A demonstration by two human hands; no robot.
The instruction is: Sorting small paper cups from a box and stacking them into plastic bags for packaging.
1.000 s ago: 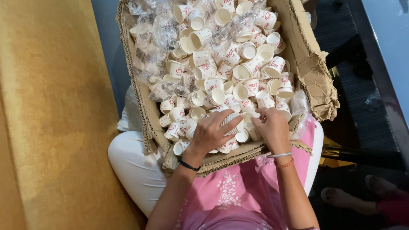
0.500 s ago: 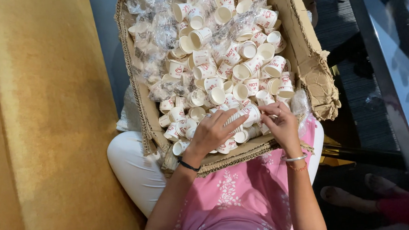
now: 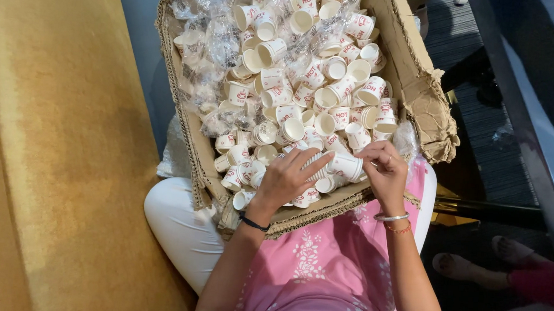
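Cups handled at box's near edge.
White paper cup (image 3: 345,165) with red print lay sideways; right hand (image 3: 386,177) pinched it, left hand (image 3: 286,177) gripped stacked cups (image 3: 315,166) over the box (image 3: 416,74).

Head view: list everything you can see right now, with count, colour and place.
cardboard box: one, brown, torn rim, resting on the person's lap.
paper cups: too many to count, white with red print, loose in the box.
plastic wrappers: several, clear, crumpled in the box's upper left part.
sofa: one, mustard yellow, at left.
table edge: one, dark and glossy, at right.
sandalled foot: one, another person's, on the floor at lower right.
left hand: black wristband, fingers on a short stack of cups.
right hand: silver bangle, holding a cup at the stack's end.
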